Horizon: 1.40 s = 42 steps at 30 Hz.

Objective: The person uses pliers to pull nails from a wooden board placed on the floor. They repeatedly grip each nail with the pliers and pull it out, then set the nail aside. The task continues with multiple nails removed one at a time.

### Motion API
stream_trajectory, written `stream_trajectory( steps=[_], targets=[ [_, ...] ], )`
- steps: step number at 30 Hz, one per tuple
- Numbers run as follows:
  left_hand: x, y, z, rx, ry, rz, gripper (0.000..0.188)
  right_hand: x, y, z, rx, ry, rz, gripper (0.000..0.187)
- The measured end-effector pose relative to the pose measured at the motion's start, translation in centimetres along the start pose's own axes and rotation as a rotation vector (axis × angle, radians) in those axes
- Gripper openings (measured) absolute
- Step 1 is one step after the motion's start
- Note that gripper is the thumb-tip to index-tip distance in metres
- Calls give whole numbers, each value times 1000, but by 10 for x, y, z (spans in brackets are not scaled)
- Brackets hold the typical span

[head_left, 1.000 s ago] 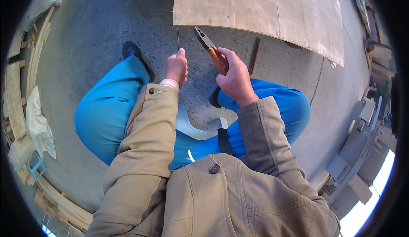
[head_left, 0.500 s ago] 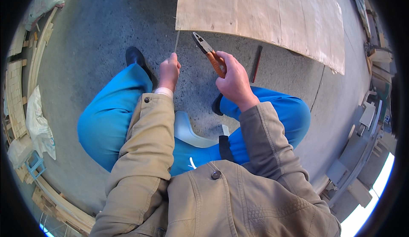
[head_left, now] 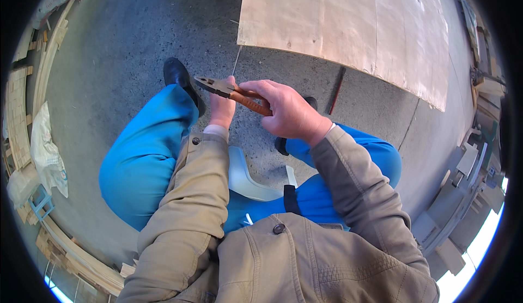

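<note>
My right hand [head_left: 297, 112] is closed round the orange-brown handles of a pair of pliers [head_left: 248, 101]. The metal jaws point left and pass over my left hand [head_left: 220, 111], hiding part of its fingers. My left hand is closed on a thin wire-like strand [head_left: 237, 60]. This strand runs up from my fingers to the near left corner of a plywood sheet [head_left: 343, 20]. Whether it is fixed to the sheet or lies under it, I cannot tell. Between jaws and strand there seems to be a gap.
On the concrete floor [head_left: 131, 41], a dark red rod [head_left: 338, 90] lies partly beneath the sheet. A pale plastic seat [head_left: 245, 178] shows between my blue-trousered legs. Timber strips [head_left: 46, 58] and a white sack [head_left: 46, 150] line the left; boards and scraps [head_left: 463, 194] crowd the right.
The pliers have swung left and down, from upright beside the strand to across my left hand. My left hand has dropped slightly, still on the strand. The whole view has shifted a little.
</note>
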<state>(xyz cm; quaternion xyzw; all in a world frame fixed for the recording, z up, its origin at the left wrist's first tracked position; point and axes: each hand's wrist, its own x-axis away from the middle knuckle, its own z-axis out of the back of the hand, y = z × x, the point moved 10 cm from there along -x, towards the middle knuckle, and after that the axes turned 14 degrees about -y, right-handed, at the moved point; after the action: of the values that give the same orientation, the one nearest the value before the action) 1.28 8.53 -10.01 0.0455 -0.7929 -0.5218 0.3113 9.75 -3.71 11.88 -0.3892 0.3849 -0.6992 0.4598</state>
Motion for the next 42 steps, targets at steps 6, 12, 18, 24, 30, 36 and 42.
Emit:
stream_trajectory(
  steps=[6,12,18,24,30,36,42],
  targets=[
    [7,1,-14,47,-111,134,22,2,17,12,8,8,-187,67],
    [14,16,-22,113,-22,177,24,2,-13,21,60,118,-14,73],
    [11,22,-18,-58,-100,193,38,2,-22,41,245,309,-35,73],
    [-2,18,-3,-154,-69,7,32,5,-38,54,425,459,272,68],
    [-16,1,6,-619,-98,233,32,-4,126,16,522,-31,-823,48],
    [-33,13,-6,-232,-48,164,40,-14,89,29,468,143,-336,46],
    [-12,-4,6,-202,-16,123,42,-2,112,25,407,77,-504,45]
  ],
)
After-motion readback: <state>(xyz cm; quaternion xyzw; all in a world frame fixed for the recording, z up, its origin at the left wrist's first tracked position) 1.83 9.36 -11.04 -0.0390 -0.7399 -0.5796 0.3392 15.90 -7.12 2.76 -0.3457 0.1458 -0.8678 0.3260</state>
